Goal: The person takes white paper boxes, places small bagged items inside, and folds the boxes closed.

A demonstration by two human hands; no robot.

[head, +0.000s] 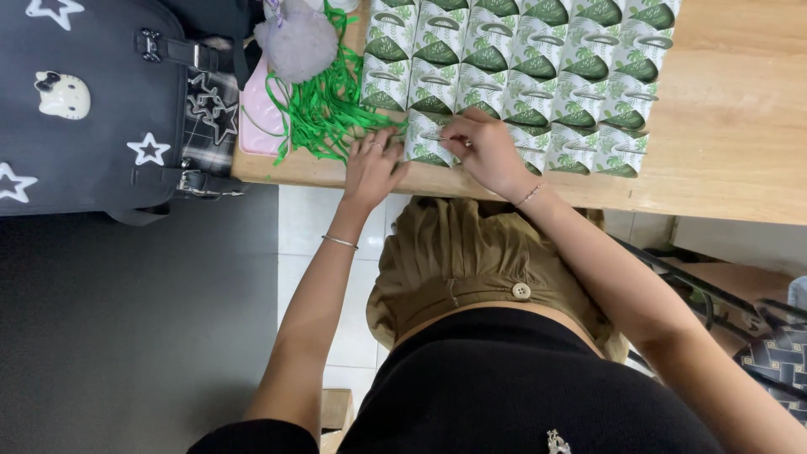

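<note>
Green-leaf box (pixel 427 145) pinched by right hand (pixel 486 151); left hand (pixel 370 168), fingers spread, touches green ribbons (pixel 324 109) at nine o'clock.

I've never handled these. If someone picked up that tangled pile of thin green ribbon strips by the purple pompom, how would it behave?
The tangled pile of thin green ribbon strips would probably droop limply, since the strands curl loosely over the wooden table. It looks light for its bulk. Strands may snag and drag along together, and some already hang off the edge near the left hand.
</note>
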